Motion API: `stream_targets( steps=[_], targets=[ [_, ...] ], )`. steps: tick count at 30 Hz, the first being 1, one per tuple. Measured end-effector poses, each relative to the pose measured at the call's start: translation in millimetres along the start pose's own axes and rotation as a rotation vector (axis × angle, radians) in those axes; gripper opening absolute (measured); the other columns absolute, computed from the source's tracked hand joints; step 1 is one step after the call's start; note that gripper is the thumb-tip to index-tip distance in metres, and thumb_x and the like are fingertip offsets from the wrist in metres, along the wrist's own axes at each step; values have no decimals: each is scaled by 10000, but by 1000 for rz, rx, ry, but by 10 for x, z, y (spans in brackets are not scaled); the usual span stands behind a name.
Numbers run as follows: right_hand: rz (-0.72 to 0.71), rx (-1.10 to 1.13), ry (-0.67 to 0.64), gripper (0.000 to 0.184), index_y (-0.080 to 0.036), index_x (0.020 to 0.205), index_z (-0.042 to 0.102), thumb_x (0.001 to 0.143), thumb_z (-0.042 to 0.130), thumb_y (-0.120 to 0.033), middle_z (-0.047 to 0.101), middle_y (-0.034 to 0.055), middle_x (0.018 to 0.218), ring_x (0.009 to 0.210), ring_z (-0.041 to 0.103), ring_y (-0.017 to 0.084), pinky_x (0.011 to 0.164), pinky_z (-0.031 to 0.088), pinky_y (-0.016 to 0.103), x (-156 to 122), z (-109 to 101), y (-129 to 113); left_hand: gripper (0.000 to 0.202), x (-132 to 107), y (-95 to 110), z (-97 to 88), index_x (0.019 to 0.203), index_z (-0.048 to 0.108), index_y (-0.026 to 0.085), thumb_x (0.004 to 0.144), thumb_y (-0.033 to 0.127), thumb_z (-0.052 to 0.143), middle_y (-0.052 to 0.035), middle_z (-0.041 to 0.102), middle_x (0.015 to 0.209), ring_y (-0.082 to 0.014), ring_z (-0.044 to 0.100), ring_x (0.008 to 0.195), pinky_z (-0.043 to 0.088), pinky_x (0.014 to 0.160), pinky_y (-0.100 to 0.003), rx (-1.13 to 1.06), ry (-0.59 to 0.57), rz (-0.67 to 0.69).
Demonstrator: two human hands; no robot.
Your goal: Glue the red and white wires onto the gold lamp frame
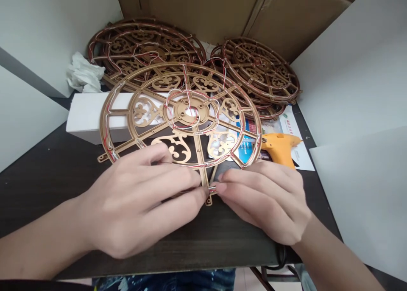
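Note:
A round gold-coloured openwork frame (199,149) is held tilted in front of me, its near rim low over the dark table. Red and white wires (217,108) run along its rings and loop round the hub. My left hand (143,197) grips the near left rim, fingertips by the bottom spoke. On the near right rim, my right hand (263,193) is closed, thumb and fingers pinching the rim and wires close to the left fingertips. A small mounting tab (208,201) sticks out below the fingertips. Part of the near rim is hidden behind both hands.
Stacks of similar wired frames stand at the back left (127,28) and back right (282,74). A white box (85,113) and crumpled tissue (84,72) are at left. An orange glue gun (281,149) lies on printed paper (307,157) at right. White panels flank the table.

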State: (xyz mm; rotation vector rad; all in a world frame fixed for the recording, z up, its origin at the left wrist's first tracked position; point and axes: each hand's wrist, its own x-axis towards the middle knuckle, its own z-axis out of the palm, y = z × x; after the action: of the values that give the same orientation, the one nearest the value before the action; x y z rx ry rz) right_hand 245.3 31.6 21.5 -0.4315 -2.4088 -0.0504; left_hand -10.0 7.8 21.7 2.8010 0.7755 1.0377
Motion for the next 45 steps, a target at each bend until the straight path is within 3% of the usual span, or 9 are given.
stream_targets(
  steps=[3,7,11,16,24,31,35,42,45],
  targets=[
    [47,28,-5,401,-118,1174,659,801,809,-118,772,69,1032,817,688,184,662,575,349,-42,45,44,157,-6,-45,38,1030,698,129,953,93,566,-80,767,919,-174,617,681,474,632,-403,55,-62,75],
    [171,83,101,445,-146,1171,636,792,846,-250,749,56,1000,859,697,192,683,577,343,-45,28,45,253,-29,-58,16,1165,693,143,962,112,546,-82,770,984,-194,648,740,469,618,-406,45,-92,54],
    [458,-8,226,429,-210,1243,597,850,759,-257,668,81,1091,817,654,204,657,561,377,-22,-67,85,294,-61,-46,-31,1209,703,161,962,111,552,-77,764,1019,-210,668,807,475,637,-414,52,-125,29],
    [678,-56,328,481,-227,1294,576,846,750,-243,541,141,1303,1190,566,304,858,601,443,-41,-164,298,277,-83,-66,-1,1183,719,151,954,79,581,-79,743,975,-193,635,844,472,692,-392,71,-59,56],
    [758,9,202,361,-221,1245,570,910,694,-274,702,69,1065,928,694,207,726,595,339,-63,-145,431,279,-28,-194,-57,1166,720,189,923,90,624,-53,755,958,-178,611,723,462,695,-403,139,-88,105],
    [992,212,95,231,-220,1179,576,1003,580,-370,680,-23,713,497,611,122,473,512,247,-47,-162,370,437,46,-114,-213,1124,673,106,931,498,639,-63,750,782,-216,632,593,501,623,-441,148,-102,137],
    [1027,342,42,362,-230,1298,538,970,630,-350,685,-16,771,494,629,130,412,509,238,-64,-109,356,277,37,-111,-196,1110,674,190,989,391,527,-18,770,803,-196,641,614,516,615,-395,172,-58,44],
    [1114,583,3,446,-269,1341,461,947,662,-325,650,-19,864,524,677,131,445,607,231,-66,-39,289,119,-27,-188,-115,1032,672,177,930,233,646,-7,733,754,-173,612,586,526,616,-406,195,-88,41],
    [1206,769,35,631,-275,1417,351,910,713,-377,616,-10,897,646,711,171,437,634,256,-45,-23,280,90,-60,-174,-88,1018,672,209,946,243,631,27,736,773,-149,611,604,520,652,-383,197,-80,1]
  ],
)
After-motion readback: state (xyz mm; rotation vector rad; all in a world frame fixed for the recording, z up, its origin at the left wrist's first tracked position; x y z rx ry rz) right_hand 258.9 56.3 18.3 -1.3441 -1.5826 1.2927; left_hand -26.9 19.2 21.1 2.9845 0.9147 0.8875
